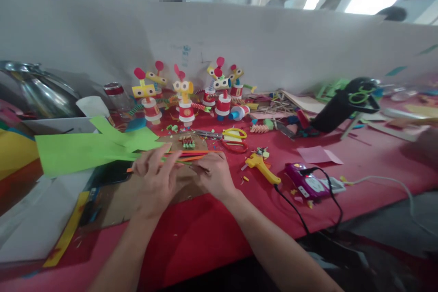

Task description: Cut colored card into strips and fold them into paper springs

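My left hand (155, 178) rests over narrow orange and green paper strips (181, 157), its fingers bent and partly spread, with the strips under them. Pinched on the right part of the same strips is my right hand (214, 173). Beneath both hands lies a brown cardboard sheet (119, 203). Just beyond the strips sit small folded paper springs (187, 142), red and green. Bright green paper sheets (78, 148) lie left of my left hand, partly over a dark flat object (111, 173). The undersides of my fingers are hidden.
Several paper-cup figures (186, 105) stand at the back. Scissors (234, 140), a yellow glue gun (263, 169) with a black cord and a purple power strip (308, 182) lie to the right. A metal jug (48, 91) stands left. Another person's hand (426, 139) shows at the right edge.
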Demonstrator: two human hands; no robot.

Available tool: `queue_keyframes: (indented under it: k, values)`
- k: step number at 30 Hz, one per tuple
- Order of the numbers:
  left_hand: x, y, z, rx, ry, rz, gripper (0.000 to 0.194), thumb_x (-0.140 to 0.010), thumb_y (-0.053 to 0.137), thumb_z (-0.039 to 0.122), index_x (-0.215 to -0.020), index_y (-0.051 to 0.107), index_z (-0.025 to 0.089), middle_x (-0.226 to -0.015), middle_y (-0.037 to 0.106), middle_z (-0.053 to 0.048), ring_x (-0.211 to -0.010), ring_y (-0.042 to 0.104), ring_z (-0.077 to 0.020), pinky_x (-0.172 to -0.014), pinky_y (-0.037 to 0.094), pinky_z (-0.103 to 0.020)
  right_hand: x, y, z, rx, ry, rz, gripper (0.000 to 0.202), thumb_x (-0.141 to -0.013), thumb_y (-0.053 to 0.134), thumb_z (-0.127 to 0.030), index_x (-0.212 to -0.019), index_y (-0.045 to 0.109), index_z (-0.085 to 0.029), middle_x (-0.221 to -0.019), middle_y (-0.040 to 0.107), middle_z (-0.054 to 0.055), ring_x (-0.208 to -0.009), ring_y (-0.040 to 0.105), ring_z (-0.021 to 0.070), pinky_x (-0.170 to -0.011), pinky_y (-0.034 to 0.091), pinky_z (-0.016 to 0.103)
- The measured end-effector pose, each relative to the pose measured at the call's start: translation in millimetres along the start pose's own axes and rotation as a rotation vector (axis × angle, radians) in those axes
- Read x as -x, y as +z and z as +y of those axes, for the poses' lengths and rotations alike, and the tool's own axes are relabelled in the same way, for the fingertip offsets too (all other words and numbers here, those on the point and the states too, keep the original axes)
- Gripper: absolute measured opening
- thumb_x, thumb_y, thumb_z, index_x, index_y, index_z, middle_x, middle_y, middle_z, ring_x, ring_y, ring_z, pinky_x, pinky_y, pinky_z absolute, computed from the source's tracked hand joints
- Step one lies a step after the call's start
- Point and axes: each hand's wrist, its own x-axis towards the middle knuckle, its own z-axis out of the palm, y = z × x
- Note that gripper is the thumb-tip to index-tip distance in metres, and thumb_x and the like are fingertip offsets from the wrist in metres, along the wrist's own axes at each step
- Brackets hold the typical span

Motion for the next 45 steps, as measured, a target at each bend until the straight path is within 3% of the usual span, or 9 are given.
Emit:
queue_keyframes:
  k: [3, 7, 10, 15, 21, 25, 32, 39, 45]
  values:
    - [4.3, 0.5, 1.3, 0.023, -0.230, 0.263, 0.025, -0.085, 0.062, 0.029, -0.107, 0.062, 0.017, -0.109, 0.060, -0.016, -0.107, 0.052, -0.0268, -0.094, 0.039, -0.044, 0.8, 4.4, -2.6, -0.248, 0.173, 0.055, 0.015, -0.083, 0.062, -0.023, -0.076, 0.076, -0.024, -0.069, 0.071, 0.001, -0.065, 0.061, 0.0161, -0.065, 0.041, 0.026]
    - [10.3, 1.4, 5.9, 0.024, -0.229, 0.370, 0.014, -0.082, 0.067, 0.031, -0.087, 0.065, 0.019, -0.092, 0.060, -0.011, -0.096, 0.054, -0.0244, -0.092, 0.039, -0.042, 1.6, 8.4, -3.1, -0.397, 0.322, 0.099, 0.017, -0.080, 0.063, -0.032, -0.074, 0.075, -0.022, -0.065, 0.067, -0.001, -0.062, 0.058, 0.0154, -0.059, 0.040, 0.024]
    - [7.1, 3.8, 12.5, 0.163, -0.294, 0.243, 0.017, -0.082, 0.066, 0.036, -0.085, 0.068, 0.020, -0.090, 0.063, -0.010, -0.096, 0.056, -0.0240, -0.093, 0.039, -0.042, 1.2, 9.2, -2.7, -0.515, 0.435, 0.087, 0.021, -0.078, 0.064, -0.036, -0.075, 0.075, -0.019, -0.061, 0.064, -0.002, -0.056, 0.053, 0.0135, -0.055, 0.037, 0.023]
    - [-5.3, 14.2, 18.6, 0.985, -0.845, -0.217, 0.032, -0.082, 0.061, 0.045, -0.098, 0.069, 0.019, -0.094, 0.071, -0.007, -0.095, 0.062, -0.0219, -0.086, 0.047, -0.035, 2.6, 12.3, -8.8, -0.585, 0.418, -0.002, 0.023, -0.081, 0.062, -0.037, -0.072, 0.074, -0.020, -0.063, 0.066, -0.001, -0.057, 0.053, 0.0144, -0.058, 0.039, 0.025]
    - [-9.4, 16.0, 3.7, 1.338, -1.173, -0.084, 0.025, -0.066, 0.078, 0.036, -0.077, 0.068, 0.017, -0.069, 0.066, 0.001, -0.066, 0.059, -0.0120, -0.067, 0.046, -0.025, 2.8, 10.7, -13.7, -0.450, 0.250, -0.037, 0.033, -0.068, 0.077, -0.038, -0.099, 0.072, -0.025, -0.097, 0.070, 0.004, -0.083, 0.059, 0.0188, -0.070, 0.044, 0.028]
    - [-9.7, 13.9, -10.3, 1.312, -1.168, -0.071, 0.022, -0.068, 0.076, 0.034, -0.077, 0.067, 0.016, -0.072, 0.063, 0.001, -0.067, 0.056, -0.0096, -0.067, 0.043, -0.022, -0.4, 2.9, -6.9, -0.576, 0.289, 0.081, 0.023, -0.074, 0.071, -0.041, -0.084, 0.070, -0.021, -0.085, 0.068, 0.003, -0.076, 0.057, 0.0164, -0.066, 0.042, 0.027]
    - [-8.7, 6.9, -14.4, 1.265, -1.098, -0.480, 0.022, -0.072, 0.072, 0.032, -0.086, 0.066, 0.016, -0.068, 0.057, 0.002, -0.063, 0.050, -0.0085, -0.061, 0.038, -0.020, -1.1, 1.7, -5.1, -0.769, 0.561, 0.121, 0.057, -0.080, 0.056, -0.063, -0.044, 0.050, -0.019, -0.038, 0.035, -0.005, -0.039, 0.031, 0.0078, -0.042, 0.022, 0.024]
    - [-9.8, -1.1, -16.9, 1.135, -0.857, -0.788, 0.016, -0.072, 0.069, 0.033, -0.075, 0.066, 0.017, -0.068, 0.060, 0.001, -0.064, 0.052, -0.0117, -0.064, 0.040, -0.024, 0.4, 14.0, -13.4, -0.897, 0.581, -0.132, 0.034, -0.065, 0.077, -0.050, -0.065, 0.070, -0.017, -0.051, 0.055, -0.004, -0.047, 0.043, 0.0077, -0.045, 0.030, 0.020]
    - [-11.1, -6.8, -31.7, 0.867, -0.724, -0.908, 0.016, -0.071, 0.063, 0.035, -0.067, 0.063, 0.019, -0.060, 0.059, 0.002, -0.061, 0.052, -0.0141, -0.063, 0.039, -0.025, -0.5, 16.3, -4.2, -0.986, 0.719, 0.013, 0.033, -0.065, 0.077, -0.047, -0.061, 0.070, -0.015, -0.055, 0.063, 0.002, -0.047, 0.050, 0.0088, -0.044, 0.033, 0.021]
